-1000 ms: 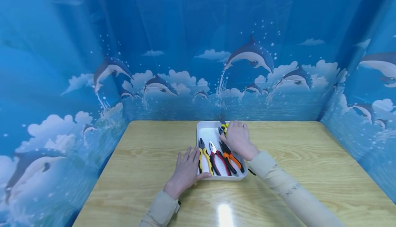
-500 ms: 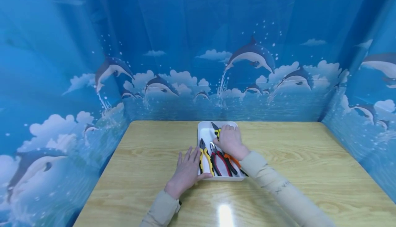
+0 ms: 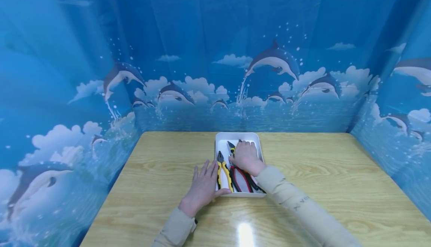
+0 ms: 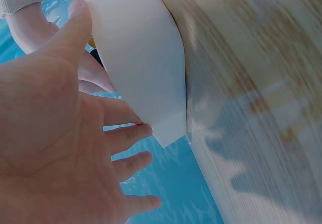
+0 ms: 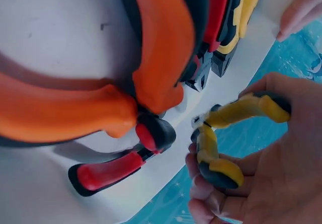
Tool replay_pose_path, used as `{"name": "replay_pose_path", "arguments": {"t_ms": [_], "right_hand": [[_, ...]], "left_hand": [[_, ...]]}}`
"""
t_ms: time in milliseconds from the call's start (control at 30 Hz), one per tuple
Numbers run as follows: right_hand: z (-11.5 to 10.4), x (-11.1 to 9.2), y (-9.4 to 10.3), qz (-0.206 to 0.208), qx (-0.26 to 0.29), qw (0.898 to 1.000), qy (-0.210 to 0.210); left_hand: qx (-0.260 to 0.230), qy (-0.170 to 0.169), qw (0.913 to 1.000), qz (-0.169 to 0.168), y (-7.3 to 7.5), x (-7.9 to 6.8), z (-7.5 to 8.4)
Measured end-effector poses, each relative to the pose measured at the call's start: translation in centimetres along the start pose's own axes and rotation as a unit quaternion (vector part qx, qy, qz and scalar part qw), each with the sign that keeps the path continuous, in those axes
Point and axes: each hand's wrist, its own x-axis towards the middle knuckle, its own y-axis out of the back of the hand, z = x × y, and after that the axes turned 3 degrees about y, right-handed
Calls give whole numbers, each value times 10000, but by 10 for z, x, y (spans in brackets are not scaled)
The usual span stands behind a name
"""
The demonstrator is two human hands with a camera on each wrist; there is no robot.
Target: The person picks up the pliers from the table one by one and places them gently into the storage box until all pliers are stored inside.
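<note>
My right hand [image 3: 247,158] grips yellow-and-black pliers [image 5: 239,112] over the far half of a white tray [image 3: 237,134]. The dark nose points away, and in the right wrist view their handles stand spread. With straight fingers, my left hand [image 3: 200,190] rests against the tray's left wall, thumb at the near edge. Beside that hand lie larger yellow-and-black pliers [image 3: 226,171]. Red-and-black pliers [image 3: 248,177] come after them, partly under my right hand. Orange-and-black pliers [image 5: 163,48] are hidden by my right hand in the head view.
A smaller tool with a red-and-black handle [image 5: 108,172] lies in the tray near the orange pliers. The tray stands at the back of a wooden table [image 3: 313,172]. Behind the table hangs a blue dolphin-print curtain [image 3: 215,52].
My right hand has moved left and nearer to me, bringing the held pliers from the tray's far right corner to behind the red-and-black pliers. My left hand stays in place.
</note>
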Motion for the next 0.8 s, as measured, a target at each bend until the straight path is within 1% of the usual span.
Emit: {"name": "replay_pose_path", "arguments": {"t_ms": [100, 200, 367, 567, 800], "right_hand": [[-1, 2, -3, -21, -43, 10000, 52], [-3, 5, -3, -159, -77, 9998, 92], [-7, 12, -1, -413, 16, 9991, 57], [-13, 16, -1, -510, 164, 9985, 105], [-20, 20, -1, -739, 49, 9972, 85]], "left_hand": [[43, -59, 10000, 51, 0, -1, -1], [69, -92, 9999, 91, 0, -1, -2], [111, -88, 9999, 100, 0, -1, -2], [168, -86, 9997, 144, -2, 0, -2], [87, -57, 9999, 75, -2, 1, -2]]}}
